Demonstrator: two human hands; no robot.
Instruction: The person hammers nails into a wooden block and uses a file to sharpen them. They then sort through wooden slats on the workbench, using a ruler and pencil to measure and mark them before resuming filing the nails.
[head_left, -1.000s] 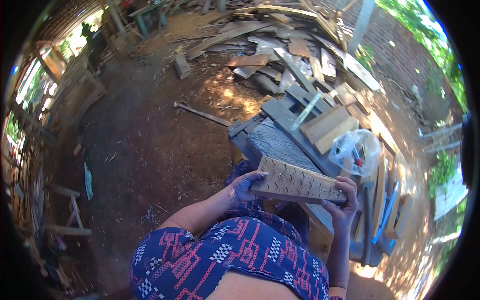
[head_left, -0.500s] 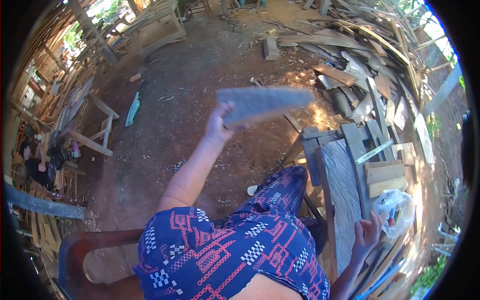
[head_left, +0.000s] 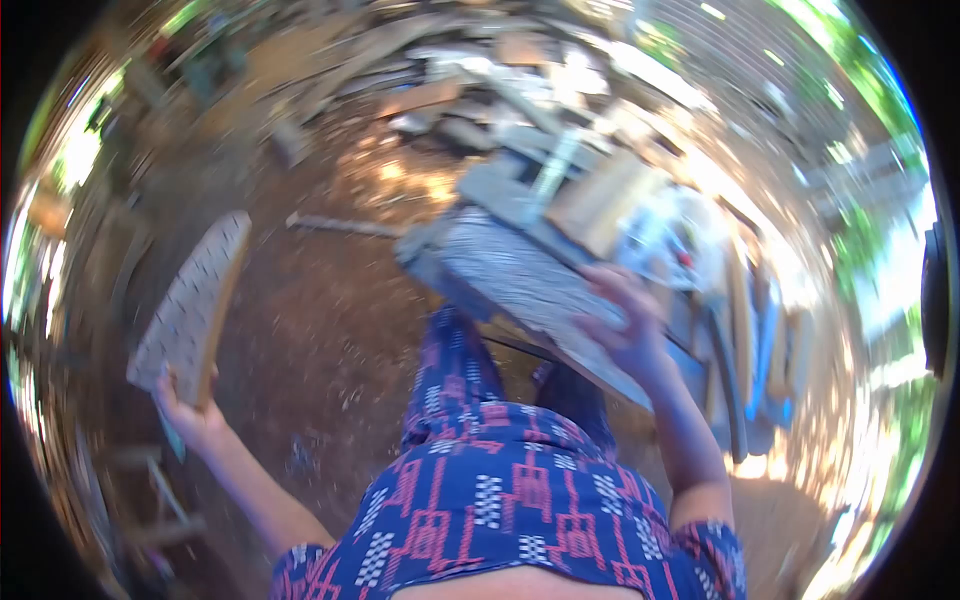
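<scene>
My left hand (head_left: pixel 192 412) is closed on the wide lower end of a tapered wooden board (head_left: pixel 196 300). The board is held out to the left over the dirt floor, its narrow end pointing up and its pale face dotted with dark marks. My right hand (head_left: pixel 632 322) hovers over the worn grey bench (head_left: pixel 515 275), fingers apart and slightly blurred, with nothing in it. Just beyond those fingers sits a clear plastic bag (head_left: pixel 668 240) with something red inside.
Short boards (head_left: pixel 603 208) lie on the bench beside the bag. A blue strip (head_left: pixel 766 350) and other lengths stand along its right side. Behind is a heap of scrap wood (head_left: pixel 430 97). A stick (head_left: pixel 345 226) lies on the ground left of the bench.
The view has swung to the right, bringing the bench to the middle. The tapered board has turned from level to upright, still in my left hand. My right hand is now over the bench.
</scene>
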